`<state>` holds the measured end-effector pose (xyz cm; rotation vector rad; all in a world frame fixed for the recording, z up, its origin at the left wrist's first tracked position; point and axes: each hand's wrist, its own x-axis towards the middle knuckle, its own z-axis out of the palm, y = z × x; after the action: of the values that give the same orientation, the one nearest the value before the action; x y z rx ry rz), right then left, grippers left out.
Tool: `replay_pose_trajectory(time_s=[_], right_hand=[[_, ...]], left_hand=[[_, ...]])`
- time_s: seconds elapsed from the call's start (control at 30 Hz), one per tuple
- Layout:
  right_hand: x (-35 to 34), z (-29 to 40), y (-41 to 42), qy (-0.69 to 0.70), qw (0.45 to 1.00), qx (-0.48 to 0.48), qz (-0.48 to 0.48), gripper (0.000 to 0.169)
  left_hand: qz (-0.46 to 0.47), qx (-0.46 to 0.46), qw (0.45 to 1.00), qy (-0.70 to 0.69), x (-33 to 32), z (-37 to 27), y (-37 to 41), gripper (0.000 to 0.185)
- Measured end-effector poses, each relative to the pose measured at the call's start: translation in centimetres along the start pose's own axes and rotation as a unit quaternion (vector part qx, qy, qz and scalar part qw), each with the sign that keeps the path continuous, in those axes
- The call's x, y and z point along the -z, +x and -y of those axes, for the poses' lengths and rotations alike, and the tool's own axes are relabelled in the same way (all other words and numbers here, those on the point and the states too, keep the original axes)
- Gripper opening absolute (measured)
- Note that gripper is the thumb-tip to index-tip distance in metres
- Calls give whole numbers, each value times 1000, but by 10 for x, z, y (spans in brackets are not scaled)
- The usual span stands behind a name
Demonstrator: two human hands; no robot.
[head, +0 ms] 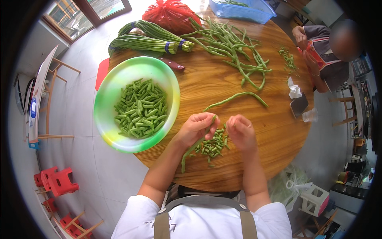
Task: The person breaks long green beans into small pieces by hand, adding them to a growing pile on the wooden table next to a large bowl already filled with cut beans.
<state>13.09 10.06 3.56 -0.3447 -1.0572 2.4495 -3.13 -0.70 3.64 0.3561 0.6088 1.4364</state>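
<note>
My left hand point(199, 127) holds a long green bean point(191, 151) near one end; the rest of it hangs down over my wrist side. Close by on the right, my right hand point(241, 130) is raised with its fingers curled together; whether something small is pinched in them cannot be told. Beneath and between the hands lies a pile of short bean bits point(214, 145) on the wooden table. One whole long bean point(235, 98) lies just beyond my hands. To the left, a green, white and yellow basin point(103, 119) contains many cut bean pieces point(140, 110).
Long beans point(232, 44) lie heaped farther back, beside a red plastic bag point(170, 18), tied green stalks point(143, 41) and a knife handle point(173, 64). A blue basket point(241, 12) stands behind. At right are a phone point(299, 105), tissue point(294, 89), plastic cup point(310, 115) and another person point(323, 53).
</note>
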Motion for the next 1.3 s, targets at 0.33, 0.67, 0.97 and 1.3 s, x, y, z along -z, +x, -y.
replay_pose_trajectory(time_s=[0.33,0.67,0.97,1.3], right_hand=[[-17,-17,9,-249,958,51,-136,23],[-23,-16,10,-217,953,59,-204,20],[-15,-17,9,-203,958,78,-189,15],[2,-13,10,223,973,-18,-49,25]], left_hand=[[-87,15,973,213,-5,13,9,34],[-88,52,962,252,-5,23,10,24],[-132,-96,880,445,-14,26,8,18],[-25,-27,978,204,-10,16,4,35]])
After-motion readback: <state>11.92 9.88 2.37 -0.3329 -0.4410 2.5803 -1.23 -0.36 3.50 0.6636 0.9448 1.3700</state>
